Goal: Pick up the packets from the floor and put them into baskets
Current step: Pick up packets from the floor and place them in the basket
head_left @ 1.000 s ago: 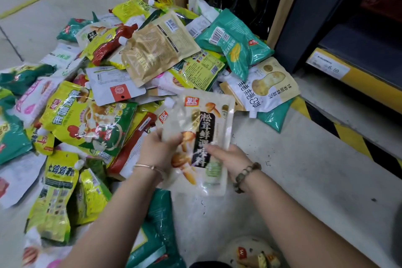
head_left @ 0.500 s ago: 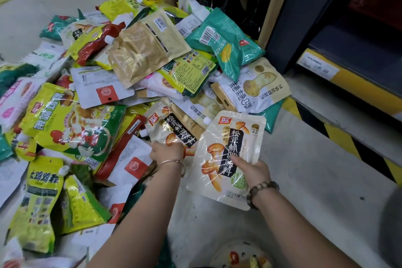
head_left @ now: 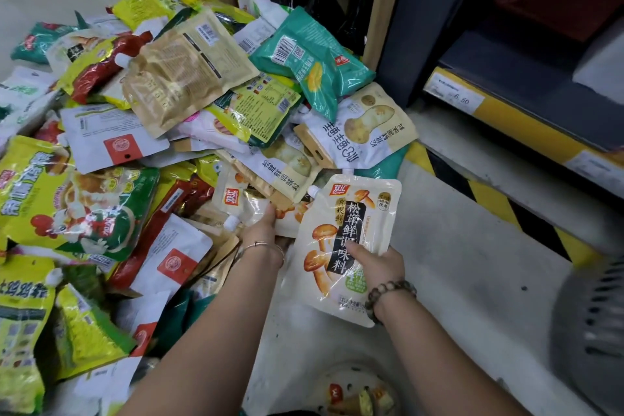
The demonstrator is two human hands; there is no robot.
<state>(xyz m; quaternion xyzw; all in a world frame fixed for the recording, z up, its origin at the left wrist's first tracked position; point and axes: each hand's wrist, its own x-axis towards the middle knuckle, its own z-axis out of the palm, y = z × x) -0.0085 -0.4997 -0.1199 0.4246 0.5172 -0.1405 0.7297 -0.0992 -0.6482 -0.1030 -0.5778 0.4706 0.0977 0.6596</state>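
Two mushroom-seasoning pouches at hands. Right hand grasps upright pouch near bottom, thumb across front, other fingers hidden behind. Pouch held above floor, just beside pile. Left hand at pile edge, one fingertip lying on second pouch. Its remaining fingers hidden under hand, so cannot tell whether grasping. Basket cut off at bottom edge, contents blurry. Grey shape at right edge too blurred to name.

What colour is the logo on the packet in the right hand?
Red logo, on the mushroom packet the right hand holds; head view.
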